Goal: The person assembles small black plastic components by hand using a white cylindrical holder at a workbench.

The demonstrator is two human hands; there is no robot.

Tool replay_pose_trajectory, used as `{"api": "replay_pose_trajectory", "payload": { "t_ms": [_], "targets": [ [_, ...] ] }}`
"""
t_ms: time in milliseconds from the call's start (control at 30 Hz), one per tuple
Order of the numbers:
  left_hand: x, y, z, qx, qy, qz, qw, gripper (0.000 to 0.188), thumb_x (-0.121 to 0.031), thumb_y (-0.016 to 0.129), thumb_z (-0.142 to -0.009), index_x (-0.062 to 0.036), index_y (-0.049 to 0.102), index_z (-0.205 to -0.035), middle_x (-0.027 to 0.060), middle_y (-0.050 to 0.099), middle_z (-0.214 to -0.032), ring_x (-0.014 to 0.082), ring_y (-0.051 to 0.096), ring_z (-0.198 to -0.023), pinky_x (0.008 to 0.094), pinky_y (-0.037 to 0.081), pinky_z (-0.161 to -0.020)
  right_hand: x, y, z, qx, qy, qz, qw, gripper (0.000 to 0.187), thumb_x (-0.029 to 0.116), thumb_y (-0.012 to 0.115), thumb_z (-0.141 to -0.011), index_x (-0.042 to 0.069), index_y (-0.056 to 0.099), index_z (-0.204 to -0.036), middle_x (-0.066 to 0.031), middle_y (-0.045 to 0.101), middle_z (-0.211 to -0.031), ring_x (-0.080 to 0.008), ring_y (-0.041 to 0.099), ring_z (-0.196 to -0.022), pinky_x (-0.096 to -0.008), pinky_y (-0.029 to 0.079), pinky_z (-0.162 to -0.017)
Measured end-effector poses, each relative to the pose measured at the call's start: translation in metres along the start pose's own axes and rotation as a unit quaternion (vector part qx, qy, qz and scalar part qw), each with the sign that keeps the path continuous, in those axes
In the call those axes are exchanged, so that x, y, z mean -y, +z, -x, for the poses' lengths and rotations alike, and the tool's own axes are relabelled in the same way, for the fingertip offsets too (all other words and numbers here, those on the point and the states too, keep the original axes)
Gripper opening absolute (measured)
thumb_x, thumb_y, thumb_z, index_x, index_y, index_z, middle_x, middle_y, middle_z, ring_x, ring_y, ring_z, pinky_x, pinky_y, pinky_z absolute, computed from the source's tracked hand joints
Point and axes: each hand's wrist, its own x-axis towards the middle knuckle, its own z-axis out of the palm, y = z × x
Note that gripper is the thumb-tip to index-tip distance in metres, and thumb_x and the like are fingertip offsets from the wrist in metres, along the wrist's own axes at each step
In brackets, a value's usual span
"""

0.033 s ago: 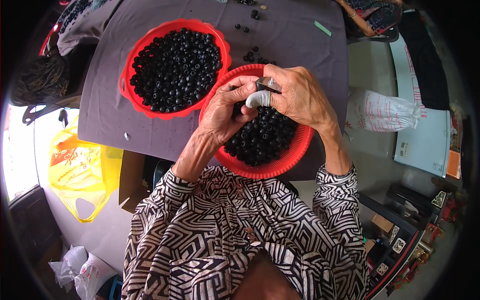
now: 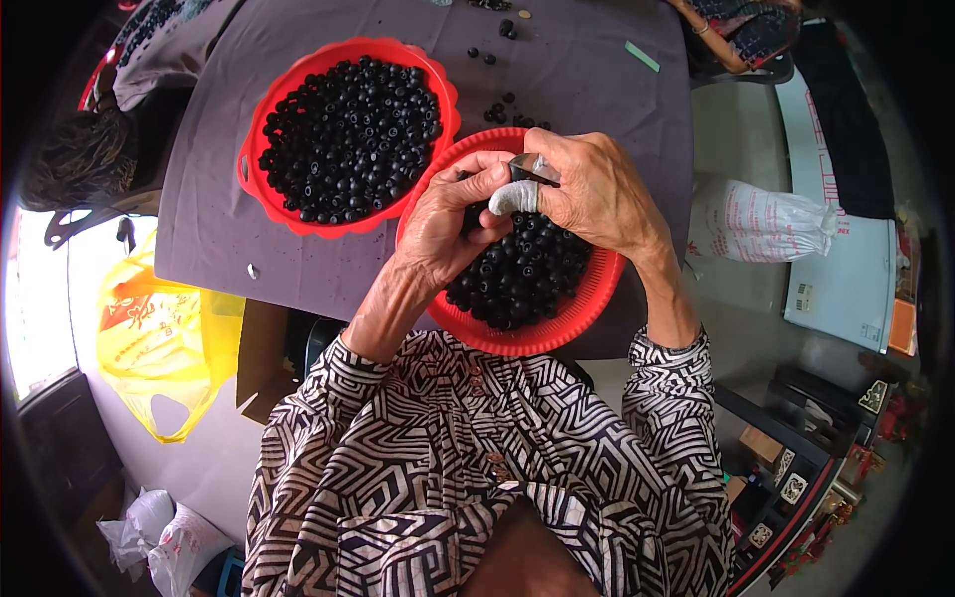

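My hands meet above a round red basin (image 2: 587, 306) of small, round, black pieces (image 2: 517, 279), several with a pale ring on top. With fingers curled and thumb against the forefinger, my left hand (image 2: 448, 221) is closed; what it pinches is hidden. My right hand (image 2: 602, 189) is closed on a short metal blade (image 2: 530, 167) with its edge toward the left fingertips. A whitish wrap (image 2: 514, 197) covers my right thumb. Just left and farther off, a scalloped red basin (image 2: 450, 95) is heaped with more black pieces (image 2: 348, 139).
A grey-purple cloth (image 2: 587, 70) covers the table. Loose black pieces (image 2: 507, 107) and a green strip (image 2: 642, 56) lie on it. Another person's arm (image 2: 714, 35) shows at the far right. Yellow bag (image 2: 164, 338) hangs left; a white sack (image 2: 761, 221) stands right.
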Motion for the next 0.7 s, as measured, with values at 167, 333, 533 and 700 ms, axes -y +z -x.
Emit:
{"api": "replay_pose_trajectory", "payload": {
  "t_ms": [167,333,533,700],
  "targets": [
    [-0.0005,-0.0005,0.0003,-0.012,0.002,-0.010,1.000,0.016,-0.014,0.058,-0.084,-0.0007,0.056,-0.093,0.0023,0.051,-0.068,0.0062,0.039,-0.048,0.0177,0.029,-0.041,-0.0015,0.0011,-0.0006,-0.004,-0.003,0.007,1.000,0.031,0.027,0.067,-0.073,0.001,0.050,-0.077,-0.0130,0.055,-0.059,-0.0309,0.054,-0.053,-0.0353,0.041,-0.049],
    [-0.0008,0.0004,0.0023,-0.027,0.002,-0.012,1.000,0.016,-0.014,0.059,-0.083,-0.0005,0.056,-0.091,0.0027,0.051,-0.069,0.0070,0.040,-0.049,0.0180,0.030,-0.041,0.0001,0.0033,0.0008,-0.010,-0.016,0.013,1.000,0.033,0.028,0.067,-0.073,0.001,0.047,-0.072,-0.0141,0.054,-0.058,-0.0328,0.054,-0.054,-0.0377,0.041,-0.050],
    [0.0028,0.0001,0.0022,-0.042,0.001,0.001,0.999,0.015,-0.013,0.060,-0.082,0.0003,0.056,-0.088,0.0026,0.051,-0.070,0.0074,0.041,-0.049,0.0181,0.032,-0.044,0.0023,0.0064,0.0048,-0.025,-0.020,0.033,0.999,0.035,0.031,0.065,-0.075,0.002,0.047,-0.071,-0.0145,0.053,-0.057,-0.0338,0.054,-0.055,-0.0400,0.041,-0.050],
    [0.0062,0.0002,0.0006,-0.055,0.009,-0.007,0.998,0.014,-0.012,0.059,-0.082,0.0009,0.055,-0.087,0.0026,0.051,-0.070,0.0075,0.043,-0.051,0.0181,0.033,-0.045,-0.0002,0.0098,0.0080,-0.023,-0.027,0.052,0.998,0.035,0.032,0.065,-0.075,0.002,0.048,-0.071,-0.0143,0.052,-0.056,-0.0339,0.054,-0.054,-0.0399,0.041,-0.048]
  ]
}}
